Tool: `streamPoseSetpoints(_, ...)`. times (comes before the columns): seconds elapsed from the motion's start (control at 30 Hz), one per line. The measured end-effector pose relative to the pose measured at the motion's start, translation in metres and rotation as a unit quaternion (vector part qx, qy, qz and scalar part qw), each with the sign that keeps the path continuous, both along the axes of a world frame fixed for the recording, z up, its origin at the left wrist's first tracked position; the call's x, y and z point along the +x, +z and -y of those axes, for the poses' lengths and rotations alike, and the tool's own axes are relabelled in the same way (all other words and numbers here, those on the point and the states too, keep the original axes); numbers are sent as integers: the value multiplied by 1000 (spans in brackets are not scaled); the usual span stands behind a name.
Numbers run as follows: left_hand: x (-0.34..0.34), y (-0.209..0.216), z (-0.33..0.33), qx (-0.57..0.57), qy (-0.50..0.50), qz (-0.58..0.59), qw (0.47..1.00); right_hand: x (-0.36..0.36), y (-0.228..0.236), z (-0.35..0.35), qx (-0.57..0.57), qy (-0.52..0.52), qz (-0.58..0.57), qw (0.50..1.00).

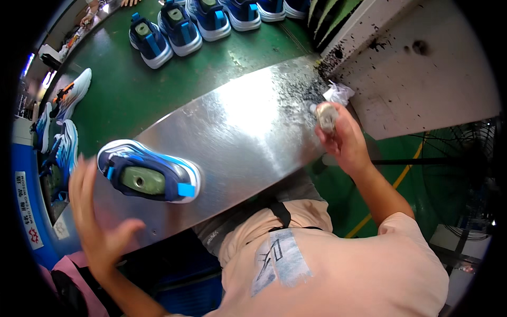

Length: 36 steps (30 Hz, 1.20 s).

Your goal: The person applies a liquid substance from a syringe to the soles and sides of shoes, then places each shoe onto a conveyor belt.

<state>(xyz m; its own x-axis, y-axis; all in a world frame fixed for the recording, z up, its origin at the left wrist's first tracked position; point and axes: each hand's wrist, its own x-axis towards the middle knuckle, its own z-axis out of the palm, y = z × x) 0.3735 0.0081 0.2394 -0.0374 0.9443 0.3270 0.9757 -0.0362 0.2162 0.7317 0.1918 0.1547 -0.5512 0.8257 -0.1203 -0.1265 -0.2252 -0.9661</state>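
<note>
Lying beside spread, empty left fingers, blue shoe, right fingers gripping beige object

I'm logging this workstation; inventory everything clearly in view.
Metal plate: one, silver, centre
Table: one, green, beyond metal plate
Near shoe: one, navy, blue, white, on metal plate
Insert: one, green, inside near shoe
Row shoes: at least six, navy, white, top of table
Left shoes: at least three, blue, white, orange, far left
Panel: one, pale, black-specked, upper right
Crumpled item: one, white, by panel
Fan: one, dark, right
Co-worker's hand: one, bare, top edge
Shirt: one, peach, lower centre
Left hand: one, bare, beside near shoe
Right hand: one, bare, holding small pale object
</note>
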Motion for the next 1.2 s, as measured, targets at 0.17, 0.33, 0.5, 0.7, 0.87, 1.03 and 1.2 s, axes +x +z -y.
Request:
streamPoseSetpoints(0.17,-9,-3,-71,-189,-98,130,968,-15,-16,-5,-2,-51,46,998)
streamPoseSetpoints(0.33,54,-63,2,79,-99,40,991,5,-26,16,53,-31,155,986)
streamPoseSetpoints(0.5,116,-81,27,151,-20,70,986,-62,57,1,-55,247,-102,962)
streamPoseSetpoints(0.7,154,-86,30,213,-12,107,971,-171,96,14,-198,466,-86,858)
streamPoseSetpoints(0.87,171,-80,21,248,-12,141,958,-206,96,30,-229,477,-100,842)
streamPoseSetpoints(1.03,176,-75,14,264,-10,148,953,-222,100,25,-200,553,30,808)
streamPoseSetpoints(1.2,178,-64,8,273,-17,150,950,-231,114,32,-195,503,51,840)
